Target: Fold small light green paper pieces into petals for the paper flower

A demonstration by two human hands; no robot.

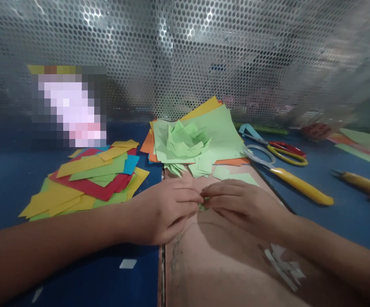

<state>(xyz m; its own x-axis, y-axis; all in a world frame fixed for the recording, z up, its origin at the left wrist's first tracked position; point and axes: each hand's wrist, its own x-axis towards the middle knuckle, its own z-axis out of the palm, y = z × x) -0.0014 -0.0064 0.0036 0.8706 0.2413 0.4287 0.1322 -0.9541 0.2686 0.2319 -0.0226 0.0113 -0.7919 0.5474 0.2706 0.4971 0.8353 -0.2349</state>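
My left hand point(162, 213) and my right hand point(245, 204) meet over a brown board point(217, 264), fingertips pinched together on a small green paper piece point(203, 206) that is mostly hidden between them. Just beyond the hands lies a heap of folded light green paper pieces point(185, 143) on top of green and orange sheets point(226, 123). Loose green scraps point(221, 172) lie on the board's far end.
A pile of yellow, red, green and blue paper squares point(89, 179) lies at left on the blue table point(18, 196). At right are scissors with yellow-red handles point(284, 151), a yellow-handled cutter point(296, 183) and another yellow tool point(364, 183). A perforated metal wall point(185, 55) stands behind. White scraps point(284, 264) lie near my right wrist.
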